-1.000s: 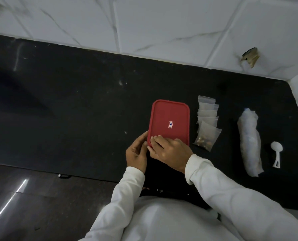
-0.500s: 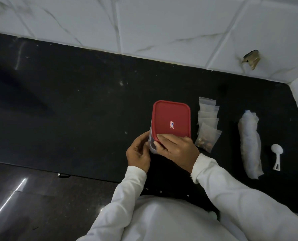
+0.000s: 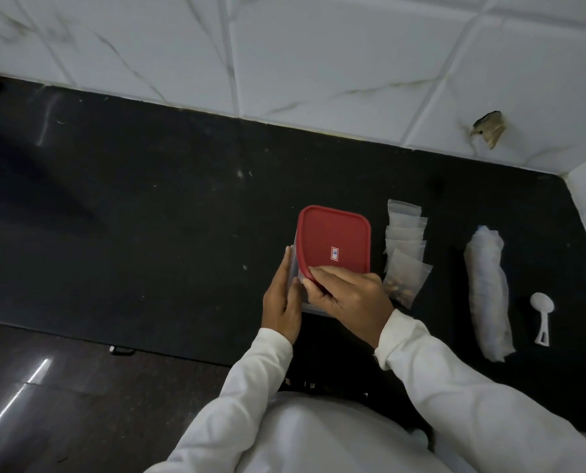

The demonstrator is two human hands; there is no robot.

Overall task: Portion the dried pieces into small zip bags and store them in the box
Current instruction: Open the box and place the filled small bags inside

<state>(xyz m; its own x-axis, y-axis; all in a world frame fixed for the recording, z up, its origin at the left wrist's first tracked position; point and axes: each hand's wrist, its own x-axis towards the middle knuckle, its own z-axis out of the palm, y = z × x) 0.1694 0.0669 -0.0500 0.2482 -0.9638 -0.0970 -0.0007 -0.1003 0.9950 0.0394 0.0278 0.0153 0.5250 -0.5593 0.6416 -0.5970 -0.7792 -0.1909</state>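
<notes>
Red rectangular plastic lid (image 3: 334, 240) on a clear plastic box (image 3: 295, 268), both hands at it on a black stone counter (image 3: 148, 216).

The left hand (image 3: 281, 302) lies with straight fingers flat against the box's left wall and grasps nothing. The right hand (image 3: 349, 295) has its fingers curled over the lid's near left corner and grips that edge; whether the lid is sealed there I cannot tell. Just right of the box, small clear zip bags (image 3: 406, 230) overlap in a row, the nearest holding brown dried pieces (image 3: 399, 288) beside the right hand. Farther right lie a white translucent plastic roll (image 3: 488, 295) and a white plastic spoon (image 3: 542, 315), apart from each other. White veined wall tiles (image 3: 319, 63) back the counter.
</notes>
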